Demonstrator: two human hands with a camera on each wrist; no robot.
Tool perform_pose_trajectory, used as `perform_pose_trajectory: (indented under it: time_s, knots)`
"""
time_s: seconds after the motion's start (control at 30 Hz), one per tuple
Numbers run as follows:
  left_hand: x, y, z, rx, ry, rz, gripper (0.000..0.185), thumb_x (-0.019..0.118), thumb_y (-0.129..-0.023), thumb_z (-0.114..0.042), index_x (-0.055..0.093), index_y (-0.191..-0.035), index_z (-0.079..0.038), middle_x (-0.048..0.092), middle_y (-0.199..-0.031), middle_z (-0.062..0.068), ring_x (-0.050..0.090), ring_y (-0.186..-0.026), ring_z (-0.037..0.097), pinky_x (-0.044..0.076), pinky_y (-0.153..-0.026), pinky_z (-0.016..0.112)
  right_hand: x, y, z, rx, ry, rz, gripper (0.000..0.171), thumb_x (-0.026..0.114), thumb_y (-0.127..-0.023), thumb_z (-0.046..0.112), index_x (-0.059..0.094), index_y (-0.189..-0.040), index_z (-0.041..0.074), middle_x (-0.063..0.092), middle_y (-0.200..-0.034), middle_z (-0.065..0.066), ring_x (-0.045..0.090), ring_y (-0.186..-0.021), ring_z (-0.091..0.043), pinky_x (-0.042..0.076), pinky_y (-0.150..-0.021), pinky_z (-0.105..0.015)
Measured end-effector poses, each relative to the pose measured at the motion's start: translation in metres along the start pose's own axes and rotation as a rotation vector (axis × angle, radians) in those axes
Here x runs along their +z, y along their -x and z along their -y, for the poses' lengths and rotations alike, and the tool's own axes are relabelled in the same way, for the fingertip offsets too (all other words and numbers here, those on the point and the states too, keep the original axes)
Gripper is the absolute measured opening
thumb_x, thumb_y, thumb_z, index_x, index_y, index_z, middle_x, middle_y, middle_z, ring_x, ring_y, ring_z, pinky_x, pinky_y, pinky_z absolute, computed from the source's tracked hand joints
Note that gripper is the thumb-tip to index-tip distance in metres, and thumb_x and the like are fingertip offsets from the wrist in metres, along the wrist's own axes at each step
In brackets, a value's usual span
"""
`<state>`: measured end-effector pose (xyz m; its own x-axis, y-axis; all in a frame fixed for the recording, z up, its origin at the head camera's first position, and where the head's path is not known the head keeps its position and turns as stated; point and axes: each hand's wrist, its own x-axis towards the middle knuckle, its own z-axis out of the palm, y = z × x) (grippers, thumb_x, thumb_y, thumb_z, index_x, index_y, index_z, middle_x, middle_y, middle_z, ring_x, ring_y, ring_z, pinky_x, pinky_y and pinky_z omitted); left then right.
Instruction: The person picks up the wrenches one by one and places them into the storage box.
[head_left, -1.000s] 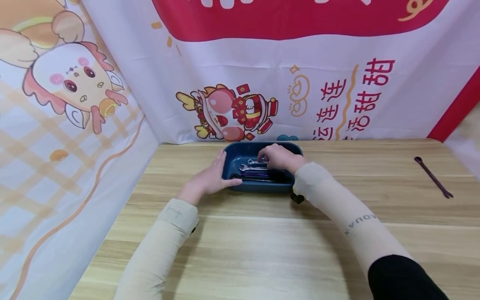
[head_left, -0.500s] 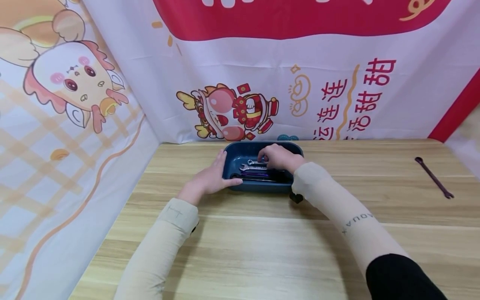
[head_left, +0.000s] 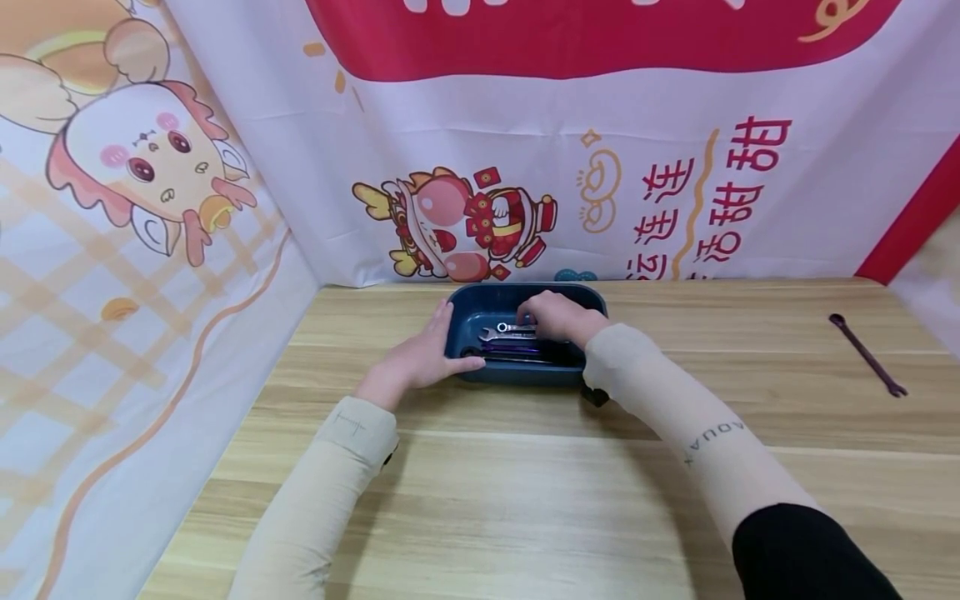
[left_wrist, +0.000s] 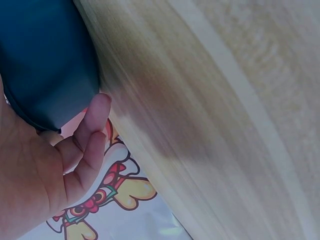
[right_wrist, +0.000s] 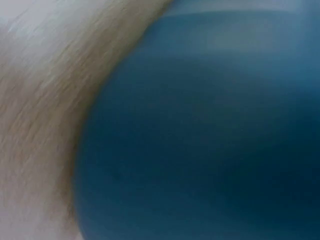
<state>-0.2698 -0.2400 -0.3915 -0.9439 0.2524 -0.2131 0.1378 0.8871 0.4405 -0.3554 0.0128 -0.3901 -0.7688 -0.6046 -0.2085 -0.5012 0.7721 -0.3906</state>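
Observation:
A dark blue plastic box (head_left: 463, 315) stands near the table's back edge. In the head view my left hand (head_left: 415, 357) grips its left end, thumb over the front rim; in the left wrist view fingers (left_wrist: 94, 117) bend along its outer wall. My right hand (head_left: 558, 317) reaches inside with fingers curled down at a small silver wrench (head_left: 504, 327), which they seem to pinch; the fingertips are hidden. Just in front lie a larger silver open-end wrench (head_left: 491, 335) and a purple wrench (head_left: 510, 347). The right wrist view shows only the box wall (right_wrist: 190, 130), blurred.
A dark purple wrench (head_left: 867, 356) lies alone on the wooden table (head_left: 495, 500) at the right. Dark tools (head_left: 517, 359) lie along the box's front inside. A printed cloth (head_left: 487, 117) hangs right behind the box, and another (head_left: 150, 333) borders the left side.
My right hand has shifted very slightly toward the front of the box, and the small silver wrench's ring end moved with it. The left hand and the box have stayed in place.

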Motion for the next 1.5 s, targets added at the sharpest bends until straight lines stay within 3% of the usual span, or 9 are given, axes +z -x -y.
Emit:
perform_pose_trajectory:
  time_s: [0.33, 0.97, 1.2, 1.5]
  knots:
    - [0.001, -0.001, -0.001, -0.003, -0.011, -0.008, 0.122, 0.062, -0.085, -0.076, -0.005, -0.165, -0.014, -0.007, -0.172, 0.005, 0.014, -0.155, 0.033, 0.024, -0.121, 0.054, 0.002, -0.002, -0.001, -0.058, 0.067, -0.012, 0.034, 0.062, -0.097, -0.007, 0.072, -0.126, 0.007, 0.069, -0.116, -0.013, 0.061, -0.100, -0.029, 0.050, -0.104, -0.047]
    - [-0.001, 0.002, -0.004, -0.005, -0.007, -0.009, 0.121, 0.064, -0.086, -0.074, -0.004, -0.165, -0.013, -0.007, -0.172, 0.006, 0.014, -0.155, 0.033, 0.024, -0.121, 0.054, -0.002, 0.005, 0.001, -0.061, 0.125, 0.032, 0.041, 0.058, -0.099, -0.007, 0.069, -0.134, 0.010, 0.065, -0.120, -0.013, 0.058, -0.107, -0.027, 0.047, -0.107, -0.045]
    - [0.001, 0.001, -0.002, 0.000, -0.013, -0.005, 0.122, 0.063, -0.085, -0.076, -0.005, -0.165, -0.013, -0.007, -0.172, 0.006, 0.015, -0.155, 0.033, 0.024, -0.121, 0.054, -0.007, 0.010, -0.004, -0.093, 0.070, 0.072, 0.043, 0.057, -0.099, -0.006, 0.066, -0.137, 0.012, 0.065, -0.128, -0.013, 0.058, -0.112, -0.026, 0.044, -0.111, -0.048]
    - [0.002, -0.002, -0.001, 0.001, -0.013, -0.007, 0.119, 0.065, -0.088, -0.071, -0.005, -0.165, -0.013, -0.007, -0.172, 0.006, 0.014, -0.155, 0.033, 0.023, -0.121, 0.055, -0.019, 0.017, -0.005, -0.124, 0.015, 0.066, 0.042, 0.056, -0.098, -0.003, 0.065, -0.138, 0.008, 0.065, -0.129, -0.015, 0.059, -0.104, -0.027, 0.050, -0.102, -0.045]
